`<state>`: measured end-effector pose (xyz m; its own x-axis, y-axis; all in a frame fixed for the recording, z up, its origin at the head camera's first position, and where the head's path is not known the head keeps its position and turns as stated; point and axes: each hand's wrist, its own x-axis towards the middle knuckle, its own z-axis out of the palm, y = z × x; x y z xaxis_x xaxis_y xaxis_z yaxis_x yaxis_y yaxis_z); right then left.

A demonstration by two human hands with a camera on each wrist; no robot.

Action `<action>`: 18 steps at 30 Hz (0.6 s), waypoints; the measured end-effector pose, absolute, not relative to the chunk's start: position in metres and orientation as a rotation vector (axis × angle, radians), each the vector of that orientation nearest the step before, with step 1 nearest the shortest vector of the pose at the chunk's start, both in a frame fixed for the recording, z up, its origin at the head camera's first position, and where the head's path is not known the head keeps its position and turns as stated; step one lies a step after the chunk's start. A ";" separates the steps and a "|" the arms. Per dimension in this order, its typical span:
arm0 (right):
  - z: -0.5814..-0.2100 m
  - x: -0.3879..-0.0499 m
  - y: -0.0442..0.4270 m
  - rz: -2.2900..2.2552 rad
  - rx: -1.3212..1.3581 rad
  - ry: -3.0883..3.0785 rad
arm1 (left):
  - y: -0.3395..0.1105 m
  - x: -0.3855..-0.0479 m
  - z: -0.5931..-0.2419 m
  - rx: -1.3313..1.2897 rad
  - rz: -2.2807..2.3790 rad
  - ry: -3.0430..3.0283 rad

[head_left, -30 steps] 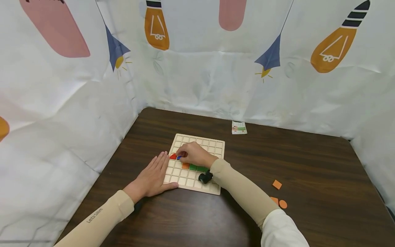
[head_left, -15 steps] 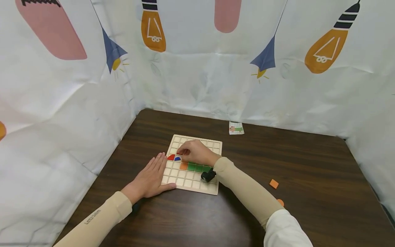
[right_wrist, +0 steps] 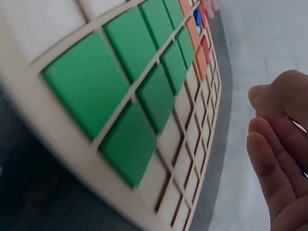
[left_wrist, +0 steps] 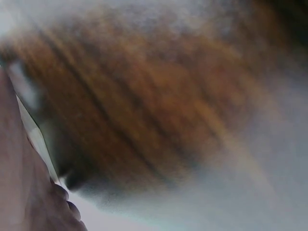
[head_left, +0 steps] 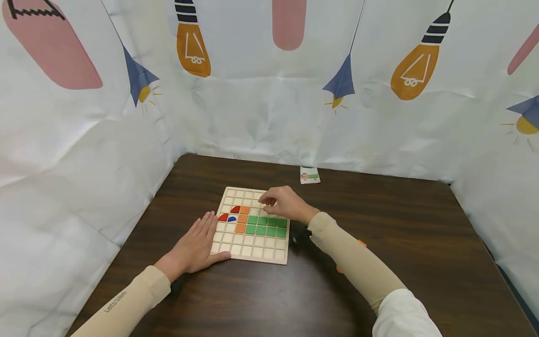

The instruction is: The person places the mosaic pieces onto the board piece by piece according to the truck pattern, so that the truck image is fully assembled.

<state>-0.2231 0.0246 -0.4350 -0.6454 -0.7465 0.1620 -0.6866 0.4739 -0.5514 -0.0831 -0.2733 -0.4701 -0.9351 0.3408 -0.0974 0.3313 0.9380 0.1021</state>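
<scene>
A wooden grid board point(head_left: 248, 252) lies on the table. My left hand point(head_left: 189, 245) lies flat along its left side, fingers straight and thumb at the near edge. Over the board's right part hovers my right hand point(head_left: 288, 204), fingers loosely bent and nothing visible between them; the right wrist view shows its thumb and fingertips apart from the board. Several green square tiles point(head_left: 265, 226) fill two rows. Left of them stands a column of orange tiles point(head_left: 242, 218). Two red pieces point(head_left: 223, 217) with a curved side and a blue half-round piece point(head_left: 232, 219) sit further left.
A small printed card point(head_left: 309, 175) lies near the table's far edge. Loose orange pieces point(head_left: 339, 269) peek out beside the right forearm, which partly hides them. Patterned white cloth point(head_left: 252, 103) surrounds the dark table point(head_left: 252, 299). The left wrist view is blurred.
My right hand has lifted away from the blue and red pieces and moved right, uncovering the second red piece and the orange column. The left hand stays on the board. The head view has turned right.
</scene>
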 end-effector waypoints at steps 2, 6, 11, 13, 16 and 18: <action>-0.434 -0.223 0.035 -0.928 -1.233 2.607 | -0.273 -0.083 -0.470 0.520 0.127 2.983; -0.433 -0.221 0.056 -0.949 -1.166 2.620 | -0.273 -0.082 -0.472 0.519 0.130 2.985; -0.432 -0.217 0.079 -0.933 -1.118 2.663 | -0.273 -0.083 -0.472 0.522 0.138 2.985; -0.431 -0.216 0.088 -0.922 -1.104 2.682 | -0.273 -0.083 -0.472 0.523 0.142 2.984; -0.429 -0.214 0.101 -0.891 -1.091 2.704 | -0.273 -0.084 -0.471 0.524 0.151 2.981; -0.428 -0.213 0.110 -0.864 -1.079 2.717 | -0.273 -0.084 -0.470 0.522 0.158 2.977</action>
<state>-0.2129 0.1102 -0.4284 -0.7456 -0.6558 0.1179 -0.6034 0.5895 -0.5370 -0.0842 -0.2725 -0.4704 -0.9340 0.3444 -0.0948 0.3324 0.9352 0.1222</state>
